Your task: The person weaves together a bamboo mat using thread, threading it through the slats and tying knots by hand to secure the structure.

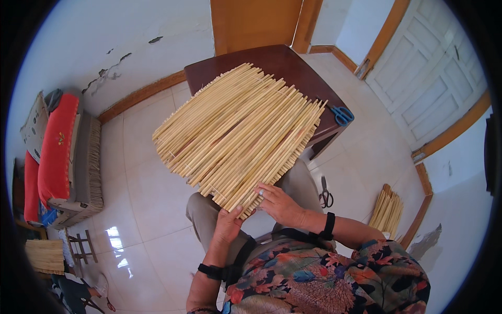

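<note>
A thick mat of pale yellow reed stalks [240, 133], laid side by side and stitched across with thin thread, slopes from a dark red table [280, 57] down toward my lap. My left hand [228, 225] grips its near edge, with the thumb on top and the other fingers hidden underneath. Beside it my right hand [282, 205], with a ring on one finger, holds the near right edge, its fingers bent over the stalks. On the table's right corner lie blue-handled scissors [342, 115], close to the mat's right side.
Dark-handled scissors [326, 197] lie on the tiled floor by my right knee. A bundle of stalks [387, 212] stands farther right, near the wall. At the left are a sofa with a red cover [58, 149], a small wooden stool [82, 246], another stalk mat [45, 255] and another person's shoe [101, 285].
</note>
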`<state>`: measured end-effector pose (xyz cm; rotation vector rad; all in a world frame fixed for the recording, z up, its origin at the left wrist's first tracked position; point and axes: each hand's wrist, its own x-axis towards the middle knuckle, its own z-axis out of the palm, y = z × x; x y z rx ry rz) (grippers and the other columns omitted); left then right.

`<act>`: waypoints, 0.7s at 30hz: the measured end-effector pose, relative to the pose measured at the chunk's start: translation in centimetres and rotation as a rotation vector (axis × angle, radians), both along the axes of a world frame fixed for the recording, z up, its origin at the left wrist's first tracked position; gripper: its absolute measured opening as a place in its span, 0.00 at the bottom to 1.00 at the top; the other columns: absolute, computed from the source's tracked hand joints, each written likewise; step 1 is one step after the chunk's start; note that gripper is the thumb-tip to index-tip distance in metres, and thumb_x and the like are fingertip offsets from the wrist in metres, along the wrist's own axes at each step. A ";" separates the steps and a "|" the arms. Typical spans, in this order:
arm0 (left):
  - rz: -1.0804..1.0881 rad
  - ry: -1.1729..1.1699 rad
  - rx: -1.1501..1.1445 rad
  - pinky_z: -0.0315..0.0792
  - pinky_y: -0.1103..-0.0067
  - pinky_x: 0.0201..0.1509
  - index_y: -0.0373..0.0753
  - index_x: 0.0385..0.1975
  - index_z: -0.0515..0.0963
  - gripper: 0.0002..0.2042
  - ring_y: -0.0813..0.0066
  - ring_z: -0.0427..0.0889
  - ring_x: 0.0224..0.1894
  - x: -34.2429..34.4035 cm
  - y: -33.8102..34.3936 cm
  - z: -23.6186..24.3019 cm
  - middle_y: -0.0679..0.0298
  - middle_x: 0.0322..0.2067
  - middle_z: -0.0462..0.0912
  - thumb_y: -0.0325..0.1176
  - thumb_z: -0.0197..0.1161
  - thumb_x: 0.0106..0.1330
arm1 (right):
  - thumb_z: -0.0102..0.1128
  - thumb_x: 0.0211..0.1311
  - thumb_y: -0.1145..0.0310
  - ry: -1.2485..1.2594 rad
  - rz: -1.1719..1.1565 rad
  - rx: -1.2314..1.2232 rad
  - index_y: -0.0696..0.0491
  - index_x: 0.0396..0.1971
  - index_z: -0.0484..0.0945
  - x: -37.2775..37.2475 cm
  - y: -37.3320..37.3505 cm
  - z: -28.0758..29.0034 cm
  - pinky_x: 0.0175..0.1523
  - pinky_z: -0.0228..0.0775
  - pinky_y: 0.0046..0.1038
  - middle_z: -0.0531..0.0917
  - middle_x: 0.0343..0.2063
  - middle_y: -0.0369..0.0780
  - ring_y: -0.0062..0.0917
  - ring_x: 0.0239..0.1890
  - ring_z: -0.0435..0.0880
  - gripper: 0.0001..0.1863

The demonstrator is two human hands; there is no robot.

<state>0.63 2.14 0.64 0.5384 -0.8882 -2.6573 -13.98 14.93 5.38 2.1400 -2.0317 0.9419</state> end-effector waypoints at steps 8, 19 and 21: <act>0.022 0.000 -0.038 0.72 0.65 0.49 0.32 0.53 0.61 0.20 0.61 0.72 0.50 0.0 0.1 -0.1 0.54 0.50 0.70 0.28 0.53 0.61 | 0.53 0.45 0.75 0.004 0.036 0.015 0.58 0.22 0.68 -0.3 0.1 -0.1 0.53 0.61 0.34 0.70 0.46 0.46 0.40 0.55 0.65 0.04; -0.071 -0.075 -0.019 0.74 0.64 0.45 0.35 0.55 0.59 0.24 0.55 0.73 0.49 0.8 0.1 0.6 0.53 0.49 0.71 0.45 0.45 0.66 | 0.55 0.52 0.72 -0.343 0.114 0.166 0.54 0.30 0.72 0.5 2.4 0.1 0.39 0.68 0.33 0.75 0.35 0.41 0.36 0.39 0.75 0.05; -0.079 -0.066 0.033 0.74 0.64 0.43 0.35 0.55 0.60 0.24 0.54 0.74 0.48 1.4 0.0 1.0 0.54 0.49 0.71 0.46 0.45 0.66 | 0.54 0.53 0.71 -0.377 0.146 0.286 0.53 0.31 0.72 0.2 3.2 -0.3 0.37 0.68 0.33 0.75 0.32 0.41 0.36 0.35 0.76 0.05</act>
